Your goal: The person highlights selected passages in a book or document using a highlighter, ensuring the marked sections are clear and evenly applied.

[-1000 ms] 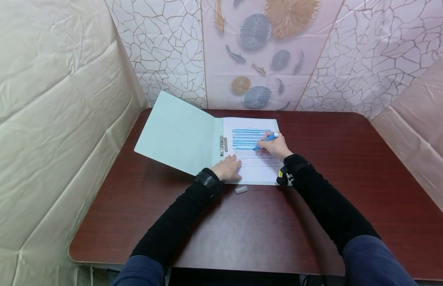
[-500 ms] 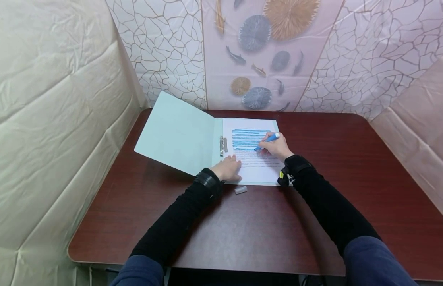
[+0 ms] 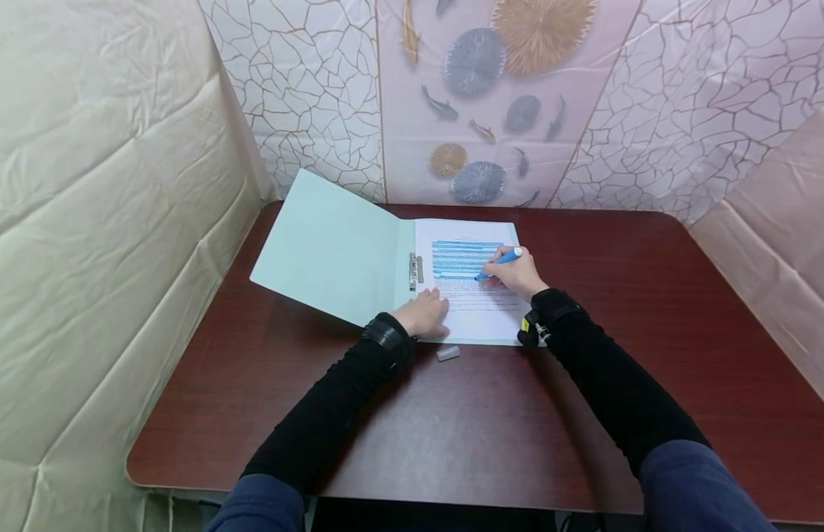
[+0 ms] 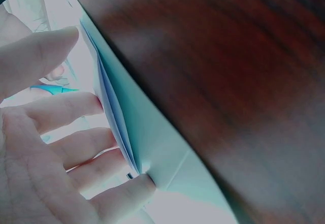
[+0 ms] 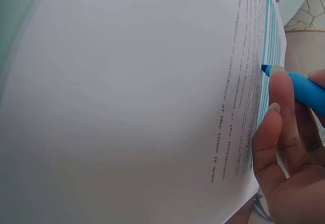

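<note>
A blue highlighter [image 3: 508, 256] is pinched in my right hand [image 3: 520, 275], its tip on a line of the printed sheet [image 3: 478, 321]. Blue strokes cover the upper lines of text; those lower down are plain black print. In the right wrist view the highlighter [image 5: 306, 91] slants up from the page between thumb and fingers. My left hand [image 3: 421, 314] rests on the lower left of the sheet, fingers spread. The left wrist view has this hand [image 4: 56, 148] by the paper's edge. The sheet lies in an opened pale green folder [image 3: 338, 251] with a metal clip [image 3: 413, 272].
A grey marker cap [image 3: 448, 354] lies on the dark red-brown table [image 3: 412, 428] just below the folder's front edge. The folder's left cover slants up toward the patterned wall covering [image 3: 318, 96] behind. Cream fabric [image 3: 106, 222] hangs along the left side.
My right hand and the highlighter have slid slightly to the right along the text line. The left hand, folder and cap have stayed in place.
</note>
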`<action>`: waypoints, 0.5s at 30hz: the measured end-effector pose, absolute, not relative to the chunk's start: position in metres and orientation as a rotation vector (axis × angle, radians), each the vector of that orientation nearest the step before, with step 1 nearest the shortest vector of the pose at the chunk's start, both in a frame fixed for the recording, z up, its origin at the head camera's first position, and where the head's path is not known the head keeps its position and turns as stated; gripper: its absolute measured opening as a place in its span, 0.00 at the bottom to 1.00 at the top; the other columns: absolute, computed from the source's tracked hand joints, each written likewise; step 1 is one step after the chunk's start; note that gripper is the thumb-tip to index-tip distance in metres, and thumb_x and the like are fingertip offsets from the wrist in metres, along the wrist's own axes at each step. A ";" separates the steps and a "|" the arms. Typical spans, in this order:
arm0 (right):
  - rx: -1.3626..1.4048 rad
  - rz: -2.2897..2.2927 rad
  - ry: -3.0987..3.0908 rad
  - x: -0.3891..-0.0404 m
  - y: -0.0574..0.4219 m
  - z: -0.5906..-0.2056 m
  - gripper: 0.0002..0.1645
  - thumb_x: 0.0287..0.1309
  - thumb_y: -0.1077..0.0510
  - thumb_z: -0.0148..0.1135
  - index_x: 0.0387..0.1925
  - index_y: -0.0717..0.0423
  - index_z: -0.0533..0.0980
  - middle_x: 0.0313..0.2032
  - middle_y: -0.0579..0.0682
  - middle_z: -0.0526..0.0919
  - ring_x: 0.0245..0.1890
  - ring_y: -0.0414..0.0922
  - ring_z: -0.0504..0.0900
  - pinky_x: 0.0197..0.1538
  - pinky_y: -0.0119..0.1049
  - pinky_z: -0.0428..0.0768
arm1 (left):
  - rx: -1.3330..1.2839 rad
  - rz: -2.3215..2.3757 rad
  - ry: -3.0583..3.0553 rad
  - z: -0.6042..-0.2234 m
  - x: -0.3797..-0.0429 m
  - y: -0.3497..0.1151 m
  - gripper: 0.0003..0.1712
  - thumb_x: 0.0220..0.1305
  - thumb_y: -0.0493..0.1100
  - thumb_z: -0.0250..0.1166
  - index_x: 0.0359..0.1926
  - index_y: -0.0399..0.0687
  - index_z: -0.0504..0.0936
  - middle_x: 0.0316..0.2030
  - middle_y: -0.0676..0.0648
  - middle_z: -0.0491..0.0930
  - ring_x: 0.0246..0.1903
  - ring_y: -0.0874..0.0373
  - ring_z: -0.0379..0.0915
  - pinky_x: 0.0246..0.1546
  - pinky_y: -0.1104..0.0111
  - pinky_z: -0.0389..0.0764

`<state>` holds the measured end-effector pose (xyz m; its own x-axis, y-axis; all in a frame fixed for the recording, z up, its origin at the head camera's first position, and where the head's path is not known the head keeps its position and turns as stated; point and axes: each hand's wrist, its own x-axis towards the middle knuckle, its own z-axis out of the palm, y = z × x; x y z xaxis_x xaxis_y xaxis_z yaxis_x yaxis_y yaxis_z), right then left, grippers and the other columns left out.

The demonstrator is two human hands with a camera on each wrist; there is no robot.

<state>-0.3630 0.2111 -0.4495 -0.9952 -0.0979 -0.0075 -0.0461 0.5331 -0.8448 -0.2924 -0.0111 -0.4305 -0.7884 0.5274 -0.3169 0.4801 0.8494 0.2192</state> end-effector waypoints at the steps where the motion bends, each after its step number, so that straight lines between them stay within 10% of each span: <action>1: -0.123 -1.487 2.705 -0.363 0.211 -0.449 0.09 0.58 0.58 0.63 0.30 0.61 0.74 0.33 0.65 0.86 0.28 0.50 0.87 0.29 0.37 0.81 | 0.756 0.176 2.660 -0.431 -0.293 -0.011 0.37 0.67 0.51 0.58 0.71 0.39 0.60 0.74 0.34 0.50 0.74 0.41 0.46 0.72 0.50 0.56; 15: -0.106 -1.458 2.732 -0.360 0.212 -0.444 0.08 0.57 0.59 0.62 0.30 0.60 0.74 0.37 0.67 0.86 0.29 0.50 0.87 0.30 0.37 0.82 | 0.766 0.172 2.670 -0.432 -0.294 -0.011 0.37 0.67 0.51 0.59 0.71 0.39 0.61 0.74 0.34 0.50 0.74 0.41 0.47 0.72 0.50 0.57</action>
